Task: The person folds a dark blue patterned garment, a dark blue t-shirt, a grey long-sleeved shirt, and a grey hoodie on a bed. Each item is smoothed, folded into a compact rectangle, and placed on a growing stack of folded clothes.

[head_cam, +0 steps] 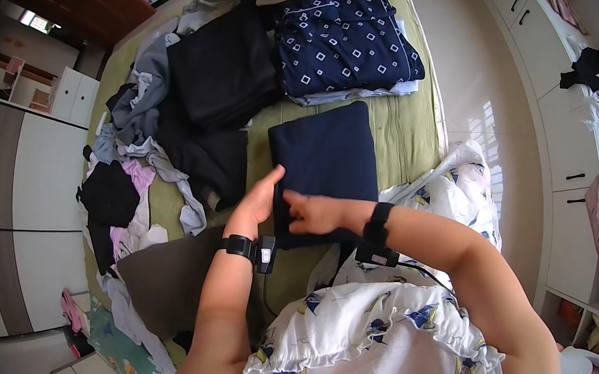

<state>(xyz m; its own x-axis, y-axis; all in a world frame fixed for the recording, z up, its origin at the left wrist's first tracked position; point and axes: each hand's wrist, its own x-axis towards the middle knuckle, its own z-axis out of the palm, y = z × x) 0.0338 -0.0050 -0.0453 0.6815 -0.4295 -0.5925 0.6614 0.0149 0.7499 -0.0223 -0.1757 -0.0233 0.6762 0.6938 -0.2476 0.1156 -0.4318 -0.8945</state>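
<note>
A folded navy blue cloth garment (329,150) lies flat on the green bed cover (401,138) before me. At its left edge is my left hand (261,197), fingers extended and upright along the fold. My right hand (312,213) is over the cloth's lower left part, its fingers apart and pointing left; it is slightly blurred, and whether it touches the cloth I cannot tell. Both wrists wear black straps with small devices and cables. Behind the navy cloth sits a folded dark blue garment with white diamond shapes (351,48), on top of a striped light blue one.
Folded black garments (225,63) lie left of the navy cloth. Beyond them are loose grey clothes (139,103) and a black and pink heap (110,192). A dark brown cloth (167,278) lies by my left forearm. White cabinets (572,136) stand at right, across the floor.
</note>
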